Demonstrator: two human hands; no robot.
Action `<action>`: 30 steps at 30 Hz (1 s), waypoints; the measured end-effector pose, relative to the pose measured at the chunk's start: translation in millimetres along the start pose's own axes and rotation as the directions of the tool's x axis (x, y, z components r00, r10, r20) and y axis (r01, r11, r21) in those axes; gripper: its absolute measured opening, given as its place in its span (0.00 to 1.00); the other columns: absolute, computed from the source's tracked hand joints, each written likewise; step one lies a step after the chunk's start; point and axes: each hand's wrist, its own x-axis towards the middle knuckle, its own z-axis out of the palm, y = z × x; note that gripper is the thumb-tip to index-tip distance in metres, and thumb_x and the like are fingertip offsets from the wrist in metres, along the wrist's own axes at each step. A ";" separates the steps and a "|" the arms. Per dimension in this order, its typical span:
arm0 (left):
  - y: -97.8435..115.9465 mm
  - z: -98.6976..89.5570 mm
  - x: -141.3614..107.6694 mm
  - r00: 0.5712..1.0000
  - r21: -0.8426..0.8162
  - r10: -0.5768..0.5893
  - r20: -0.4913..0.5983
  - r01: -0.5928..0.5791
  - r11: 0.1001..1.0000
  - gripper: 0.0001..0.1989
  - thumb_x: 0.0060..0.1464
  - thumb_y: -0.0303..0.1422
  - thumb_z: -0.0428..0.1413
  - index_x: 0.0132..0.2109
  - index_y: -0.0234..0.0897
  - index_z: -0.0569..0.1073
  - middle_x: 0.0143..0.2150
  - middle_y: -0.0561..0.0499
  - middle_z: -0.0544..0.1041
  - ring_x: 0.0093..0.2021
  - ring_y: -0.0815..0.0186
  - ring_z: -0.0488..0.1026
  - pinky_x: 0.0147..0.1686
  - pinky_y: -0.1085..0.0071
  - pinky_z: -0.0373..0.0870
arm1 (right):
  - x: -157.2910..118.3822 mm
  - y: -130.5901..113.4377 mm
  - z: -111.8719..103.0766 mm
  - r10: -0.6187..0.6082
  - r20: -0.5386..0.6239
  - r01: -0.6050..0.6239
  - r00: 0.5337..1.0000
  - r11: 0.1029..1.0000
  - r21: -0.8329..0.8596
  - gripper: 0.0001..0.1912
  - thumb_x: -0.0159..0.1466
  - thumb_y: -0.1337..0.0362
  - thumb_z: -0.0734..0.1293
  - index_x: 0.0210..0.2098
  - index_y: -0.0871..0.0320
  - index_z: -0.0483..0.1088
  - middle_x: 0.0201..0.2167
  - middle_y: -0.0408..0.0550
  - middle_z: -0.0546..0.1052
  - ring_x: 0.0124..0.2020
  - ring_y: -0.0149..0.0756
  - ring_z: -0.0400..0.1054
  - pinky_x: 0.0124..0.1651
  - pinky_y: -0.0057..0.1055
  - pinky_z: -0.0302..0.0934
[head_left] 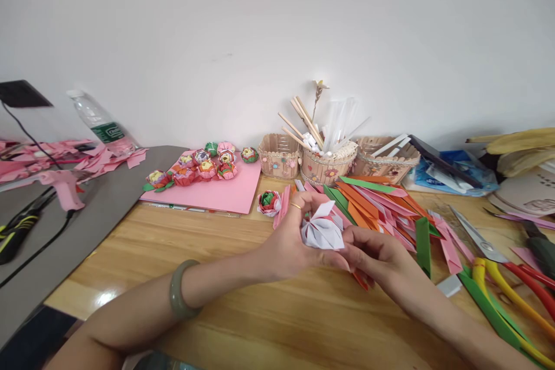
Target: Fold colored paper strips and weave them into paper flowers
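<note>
A white folded paper flower [323, 231] is held above the wooden table between both hands. My left hand [295, 237] wraps round it from the left and below, a ring on one finger and a green bangle on the wrist. At its lower right edge, the fingers of my right hand [373, 251] pinch the paper. Behind my left hand lies a finished flower [269, 203] in red, white and green. Folded strips of pink, orange and green paper [364, 208] are heaped just beyond my right hand.
Several paper flowers [206, 169] sit on pink sheets [243, 185]. Wooden-stick baskets [280, 156] line the wall. Scissors [485, 245] lie at the right. A pink glue gun [65, 188] and a plastic bottle [102, 124] are on the left.
</note>
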 end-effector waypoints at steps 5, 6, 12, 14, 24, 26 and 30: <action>5.5 -1.7 5.3 0.983 -0.345 -0.166 0.080 0.184 0.921 0.28 0.31 0.37 0.67 0.40 0.37 0.63 0.34 0.53 0.69 0.31 0.72 0.66 0.31 0.75 0.61 | 1.6 0.7 -16.6 -0.033 -0.207 0.030 0.978 0.999 -0.019 0.06 0.54 0.62 0.63 0.25 0.58 0.68 0.17 0.38 0.63 0.18 0.26 0.54 0.20 0.24 0.47; 6.2 -1.5 5.4 0.976 -0.387 -0.198 0.090 0.217 0.896 0.26 0.33 0.38 0.67 0.39 0.36 0.65 0.32 0.53 0.69 0.29 0.72 0.65 0.30 0.75 0.61 | 1.2 0.0 -18.1 -0.055 -0.252 0.053 0.966 0.998 -0.013 0.06 0.55 0.61 0.63 0.30 0.57 0.69 0.18 0.38 0.64 0.19 0.26 0.55 0.20 0.23 0.48; 0.8 2.5 2.3 0.948 -0.580 -0.301 0.106 0.305 0.756 0.18 0.36 0.35 0.65 0.36 0.33 0.71 0.33 0.50 0.71 0.33 0.70 0.67 0.35 0.73 0.64 | -4.2 -7.7 -13.8 -0.211 -0.247 0.181 0.946 0.974 -0.136 0.12 0.54 0.56 0.67 0.37 0.51 0.73 0.32 0.44 0.75 0.31 0.33 0.67 0.30 0.26 0.61; -1.7 2.2 2.0 0.939 -0.587 -0.324 0.115 0.327 0.740 0.18 0.37 0.35 0.65 0.36 0.33 0.72 0.32 0.50 0.71 0.32 0.71 0.67 0.36 0.73 0.64 | -4.5 -8.4 -13.3 -0.237 -0.279 0.194 0.931 0.966 -0.173 0.11 0.54 0.55 0.67 0.34 0.51 0.75 0.33 0.44 0.76 0.32 0.34 0.68 0.32 0.27 0.62; 8.3 -0.8 5.3 0.913 -0.119 -0.408 -0.025 0.402 0.908 0.12 0.40 0.34 0.62 0.34 0.33 0.76 0.33 0.50 0.76 0.35 0.68 0.70 0.38 0.72 0.64 | -4.8 -6.3 -7.0 -0.307 -0.208 0.219 0.929 0.908 -0.358 0.12 0.56 0.55 0.66 0.36 0.54 0.74 0.30 0.46 0.77 0.30 0.35 0.70 0.31 0.30 0.64; 10.0 -0.1 4.5 0.931 0.007 -0.365 -0.006 0.365 0.931 0.10 0.43 0.31 0.60 0.36 0.32 0.76 0.36 0.48 0.77 0.37 0.66 0.71 0.40 0.71 0.64 | -5.0 -4.4 -5.8 -0.378 -0.225 0.246 0.898 0.855 -0.456 0.13 0.56 0.56 0.66 0.37 0.55 0.73 0.27 0.46 0.76 0.26 0.33 0.69 0.29 0.30 0.63; 10.6 1.9 1.6 0.952 0.120 -0.295 0.083 0.284 0.951 0.12 0.49 0.30 0.54 0.42 0.33 0.76 0.42 0.46 0.77 0.42 0.62 0.72 0.44 0.68 0.66 | -3.9 0.2 -6.6 -0.526 -0.223 0.315 0.821 0.743 -0.591 0.12 0.56 0.57 0.67 0.37 0.56 0.73 0.28 0.48 0.75 0.29 0.35 0.68 0.31 0.32 0.64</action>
